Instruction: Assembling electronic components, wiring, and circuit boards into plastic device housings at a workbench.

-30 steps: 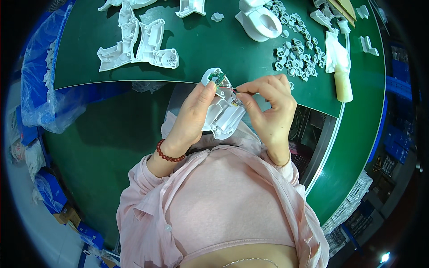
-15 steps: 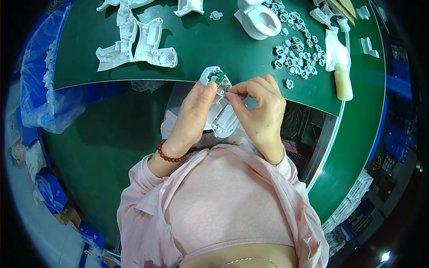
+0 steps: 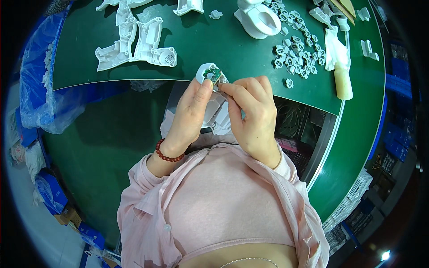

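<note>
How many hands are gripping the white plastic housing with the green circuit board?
2. The left hand clasps the white plastic housing from its left side; the right hand pinches near the green circuit board at its top. No other hands show.

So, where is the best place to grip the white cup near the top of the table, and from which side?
Probably the cup's near rim, taken from above. It stands alone with its wide oval mouth facing up, so the thin rim is open to a pinch, while small white clips crowd its right side.
</note>
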{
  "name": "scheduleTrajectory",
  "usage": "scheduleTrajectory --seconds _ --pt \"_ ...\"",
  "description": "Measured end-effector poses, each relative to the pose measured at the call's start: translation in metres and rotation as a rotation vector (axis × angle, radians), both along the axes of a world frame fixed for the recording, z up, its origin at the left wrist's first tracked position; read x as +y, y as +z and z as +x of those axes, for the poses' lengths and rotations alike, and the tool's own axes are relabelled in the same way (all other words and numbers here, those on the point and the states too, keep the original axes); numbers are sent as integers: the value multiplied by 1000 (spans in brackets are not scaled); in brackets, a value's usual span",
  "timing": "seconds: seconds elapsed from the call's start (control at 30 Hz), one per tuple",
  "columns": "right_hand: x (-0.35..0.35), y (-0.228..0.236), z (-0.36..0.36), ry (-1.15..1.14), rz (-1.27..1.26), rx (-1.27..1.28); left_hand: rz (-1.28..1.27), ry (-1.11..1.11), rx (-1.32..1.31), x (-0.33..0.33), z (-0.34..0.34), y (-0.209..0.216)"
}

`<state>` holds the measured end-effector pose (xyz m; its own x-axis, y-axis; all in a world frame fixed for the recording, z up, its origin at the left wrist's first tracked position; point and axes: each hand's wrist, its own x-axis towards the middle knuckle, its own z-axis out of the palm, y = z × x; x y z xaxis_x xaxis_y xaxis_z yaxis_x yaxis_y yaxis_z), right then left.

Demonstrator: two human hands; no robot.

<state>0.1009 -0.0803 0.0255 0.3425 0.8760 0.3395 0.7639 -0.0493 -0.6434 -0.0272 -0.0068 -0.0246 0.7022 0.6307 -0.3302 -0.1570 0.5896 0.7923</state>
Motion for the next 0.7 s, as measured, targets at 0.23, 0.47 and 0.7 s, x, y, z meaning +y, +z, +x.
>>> scheduleTrajectory --seconds 0.23,0.47,0.7 --pt "8 3 -5 14 53 -64 65 31 0 7 -2 3" --pt "19 0 -4 147 56 -186 198 66 98 6 -3 5" --pt "18 9 11 139 22 18 80 44 -1 2 1 5"
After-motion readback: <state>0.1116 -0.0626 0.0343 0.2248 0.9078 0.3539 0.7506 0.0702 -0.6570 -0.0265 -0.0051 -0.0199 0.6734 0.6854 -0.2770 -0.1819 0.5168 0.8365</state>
